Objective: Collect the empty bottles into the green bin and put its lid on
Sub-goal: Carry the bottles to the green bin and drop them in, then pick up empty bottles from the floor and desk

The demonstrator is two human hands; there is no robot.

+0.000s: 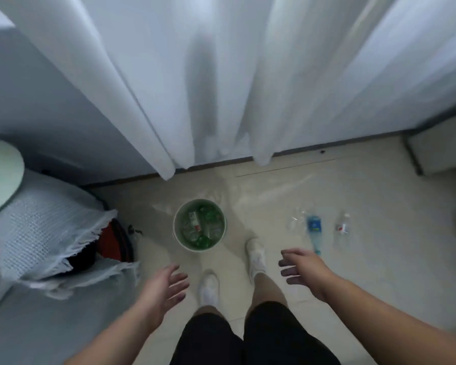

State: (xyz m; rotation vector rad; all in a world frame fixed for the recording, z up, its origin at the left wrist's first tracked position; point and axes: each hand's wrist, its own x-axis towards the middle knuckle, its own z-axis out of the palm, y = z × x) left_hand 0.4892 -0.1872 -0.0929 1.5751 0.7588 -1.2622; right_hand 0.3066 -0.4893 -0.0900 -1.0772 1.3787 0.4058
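Observation:
The green bin [176, 234] stands open on the tiled floor ahead of my feet, with several clear and green bottles inside it. To its right lie a crumpled clear bottle [295, 221], a bottle with a blue label [314, 229] and a clear bottle with a red mark [342, 229]. A pale green round lid [0, 175] rests at the far left on a covered seat. My left hand [162, 289] hovers below the bin, fingers spread and holding nothing. My right hand [304, 268] hangs empty, just left of the blue-label bottle's lower end.
White curtains [208, 88] hang to the floor behind the bin. A fringed white blanket [48, 233] and a red and black bag [113, 243] sit left of the bin. A white unit [440, 151] stands at the right wall. My white shoes [256, 255] stand below the bin.

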